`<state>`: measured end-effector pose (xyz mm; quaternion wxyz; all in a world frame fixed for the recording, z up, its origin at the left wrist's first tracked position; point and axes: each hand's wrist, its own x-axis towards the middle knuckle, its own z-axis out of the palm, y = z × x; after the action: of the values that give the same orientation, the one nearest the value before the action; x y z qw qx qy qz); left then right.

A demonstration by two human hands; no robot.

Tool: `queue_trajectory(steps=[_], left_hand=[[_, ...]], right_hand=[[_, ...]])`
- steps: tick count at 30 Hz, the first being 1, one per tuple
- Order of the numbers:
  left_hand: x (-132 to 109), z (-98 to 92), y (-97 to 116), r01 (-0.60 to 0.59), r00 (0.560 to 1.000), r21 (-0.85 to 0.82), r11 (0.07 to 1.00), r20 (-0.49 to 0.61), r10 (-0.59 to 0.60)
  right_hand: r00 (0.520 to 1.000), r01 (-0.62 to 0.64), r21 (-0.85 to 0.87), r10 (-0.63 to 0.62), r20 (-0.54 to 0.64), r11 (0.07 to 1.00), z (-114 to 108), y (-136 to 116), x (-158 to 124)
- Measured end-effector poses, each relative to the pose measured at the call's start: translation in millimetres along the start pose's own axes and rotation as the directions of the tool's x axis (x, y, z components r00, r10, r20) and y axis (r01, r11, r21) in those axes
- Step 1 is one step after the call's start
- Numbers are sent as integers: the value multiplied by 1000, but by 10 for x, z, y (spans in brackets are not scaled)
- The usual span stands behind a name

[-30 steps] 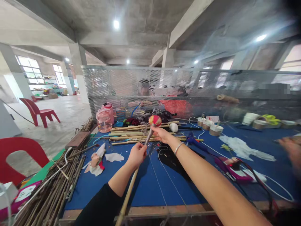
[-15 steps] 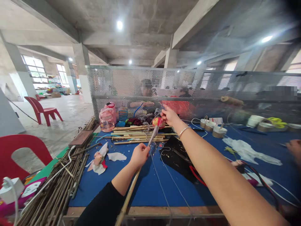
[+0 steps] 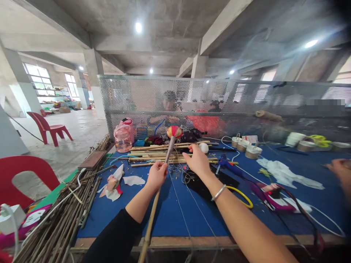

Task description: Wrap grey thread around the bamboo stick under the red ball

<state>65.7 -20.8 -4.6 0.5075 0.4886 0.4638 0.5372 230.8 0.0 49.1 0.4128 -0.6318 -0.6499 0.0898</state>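
Observation:
My left hand is closed around a bamboo stick that slants up and away from the table's front edge. On the stick's far end sits a rounded red and yellow head, with grey wrapping just below it. To the right of the stick, my right hand hovers over the table with thumb and forefinger apart; I see nothing held in it. Thin string runs from near the stick down over the front edge. A white ball shows just beyond my right fingers.
Bamboo sticks lie across the blue table. A bundle of thin twigs lines the left edge. Right of me are a yellow-handled tool, small pots, a plastic bag and another person's hand. A perforated screen stands behind.
My right hand has come away from the wrapped head, down and toward me. The stick's head has shifted left and a little upward in view. My left hand keeps its grip.

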Motion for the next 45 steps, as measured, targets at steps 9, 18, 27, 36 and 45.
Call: queue_trajectory(steps=[9,18,27,36,45], left_hand=[[36,-40,-102,-1,998,237,971,-64,16],[43,-33,-42,114,993,120,986,-52,-109],[21,-1,-35,105,994,-193,976,37,-99],[-64,131,-5,245,969,-353,903,120,-216],[111,-40,-181,48,997,179,983,-74,-35]], right_hand=[[597,-629,475,-9,802,616,507,-139,-229],[719,-630,528,171,673,570,536,21,-238],[691,-629,614,-19,723,477,546,68,-257],[675,-554,706,-257,691,442,567,197,-163],[757,-515,663,-75,649,544,649,171,-57]])
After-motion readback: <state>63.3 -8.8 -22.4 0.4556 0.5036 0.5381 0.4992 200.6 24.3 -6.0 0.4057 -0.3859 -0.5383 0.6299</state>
